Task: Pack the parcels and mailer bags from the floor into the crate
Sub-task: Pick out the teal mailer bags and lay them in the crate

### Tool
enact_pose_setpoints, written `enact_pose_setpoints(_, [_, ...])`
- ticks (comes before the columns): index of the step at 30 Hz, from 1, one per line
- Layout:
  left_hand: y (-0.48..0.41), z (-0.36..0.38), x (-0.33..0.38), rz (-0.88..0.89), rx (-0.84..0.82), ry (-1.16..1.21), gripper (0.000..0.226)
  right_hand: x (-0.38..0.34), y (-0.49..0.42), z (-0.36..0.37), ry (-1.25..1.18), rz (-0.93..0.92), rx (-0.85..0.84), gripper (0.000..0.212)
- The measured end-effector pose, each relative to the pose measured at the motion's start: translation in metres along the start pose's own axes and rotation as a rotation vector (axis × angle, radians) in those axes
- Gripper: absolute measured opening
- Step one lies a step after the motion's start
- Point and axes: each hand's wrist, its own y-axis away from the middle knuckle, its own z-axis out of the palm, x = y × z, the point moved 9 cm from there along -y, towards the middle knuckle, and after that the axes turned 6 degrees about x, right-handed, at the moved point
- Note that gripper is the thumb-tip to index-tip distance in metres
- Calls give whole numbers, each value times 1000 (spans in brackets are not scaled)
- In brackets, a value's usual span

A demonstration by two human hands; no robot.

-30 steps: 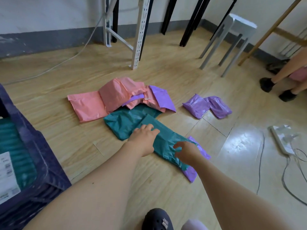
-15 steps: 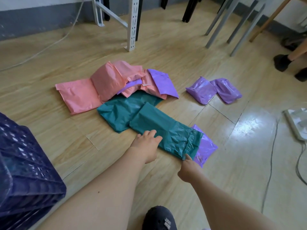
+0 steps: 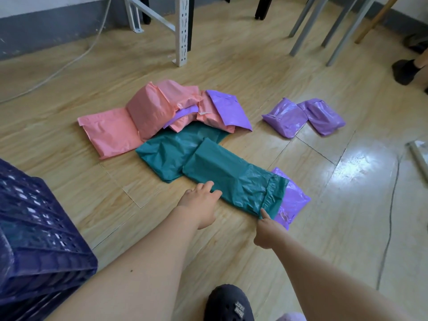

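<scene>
1. Farthest left, the dark blue crate (image 3: pixel 41 228) stood on the floor (image 3: pixel 231 66).
2. Pink mailer bags (image 3: pixel 108 133) lay piled beyond it.
3. My left hand (image 3: pixel 199 202) rested, fingers fairly straight, against the near edge of the teal mailer bag (image 3: pixel 231 179).
4. My right hand (image 3: pixel 266 230) pinched that bag's corner, which lay over a purple bag (image 3: pixel 294 200).
5. Two purple parcels (image 3: pixel 287 118) sat farther right.

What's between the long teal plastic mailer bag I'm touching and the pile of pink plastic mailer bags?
In the head view, a second, crumpled teal mailer bag lies there, overlapped by the long teal bag and reaching the pink pile.
</scene>
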Motion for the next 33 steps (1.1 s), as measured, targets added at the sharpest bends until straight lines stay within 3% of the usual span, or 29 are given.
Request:
enact_pose_setpoints(11, [3,4,-7,-19,-13,-14,54,6,3,-5,-13,54,63,42])
enact_pose_setpoints(13, [2,4,-9,-23,-13,-15,54,7,6,-18,-101,95,138,36])
enact_pose_setpoints(17, [3,-2,-6,-23,1,-5,54,9,21,-75,-233,157,487,20])
enact_pose_setpoints(20, [8,-10,-4,-25,15,3,55,-4,36,-109,-264,116,636,12])
enact_pose_setpoints(27, [24,-47,-20,-84,89,45,70,-52,84,-209,-377,-19,796,26])
enact_pose_setpoints(33, [59,-103,-33,-146,211,197,80,-64,142,-271,-544,-19,892,35])
